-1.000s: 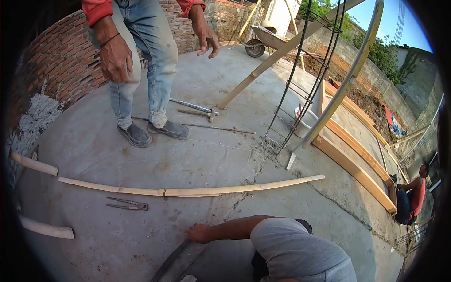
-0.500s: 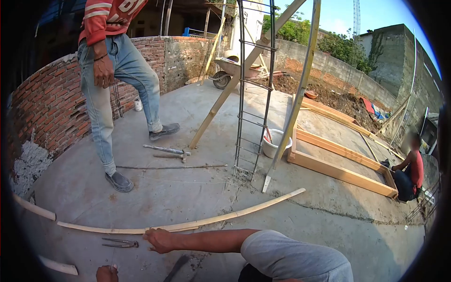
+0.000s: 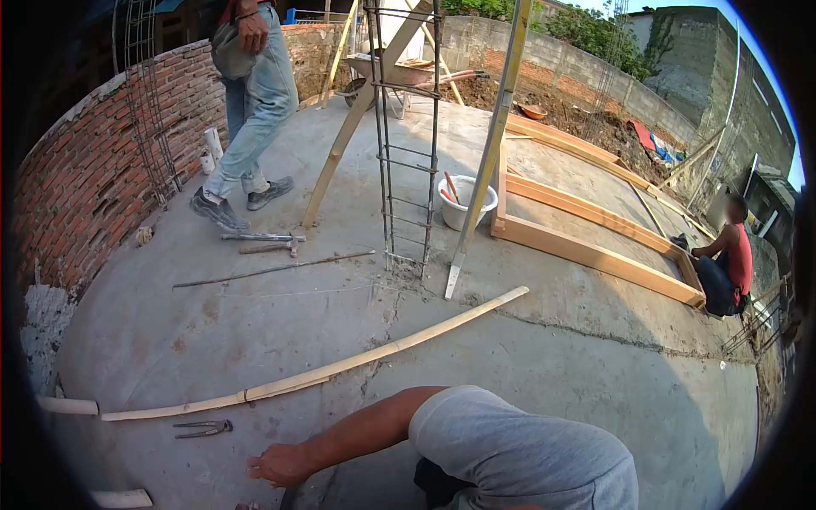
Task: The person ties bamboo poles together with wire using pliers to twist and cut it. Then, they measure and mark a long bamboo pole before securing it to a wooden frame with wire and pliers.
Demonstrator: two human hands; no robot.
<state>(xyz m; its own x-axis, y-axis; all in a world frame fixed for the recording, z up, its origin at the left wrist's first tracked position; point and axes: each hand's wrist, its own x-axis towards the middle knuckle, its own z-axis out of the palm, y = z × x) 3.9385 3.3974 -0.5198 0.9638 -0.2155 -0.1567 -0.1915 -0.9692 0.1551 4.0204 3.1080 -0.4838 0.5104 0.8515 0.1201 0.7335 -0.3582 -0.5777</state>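
Note:
My right hand (image 3: 282, 465), at the end of the arm in the grey sleeve, hovers low over the concrete with its fingers loosely apart and nothing visible in them. Just up and left of it lies a pair of pincers (image 3: 204, 429), jaws toward the right. Beyond these, a long split bamboo strip (image 3: 374, 359) curves across the floor, apart from my hand. Only a sliver of my left hand (image 3: 249, 507) shows at the bottom edge; its fingers are hidden. Shorter bamboo pieces (image 3: 68, 406) lie at the far left.
A hammer (image 3: 274, 247) and a thin rod (image 3: 272, 269) lie farther off. A rebar column (image 3: 408, 161), a leaning plank (image 3: 489, 144) and a white bucket (image 3: 467, 205) stand mid-view. Wooden frames (image 3: 595, 255) lie right. One person (image 3: 255, 119) walks left; another (image 3: 729, 263) sits right.
My right hand has come off the bamboo strip and moved down toward me. My left hand has slid mostly out of view. The person in jeans has stepped away toward the wall.

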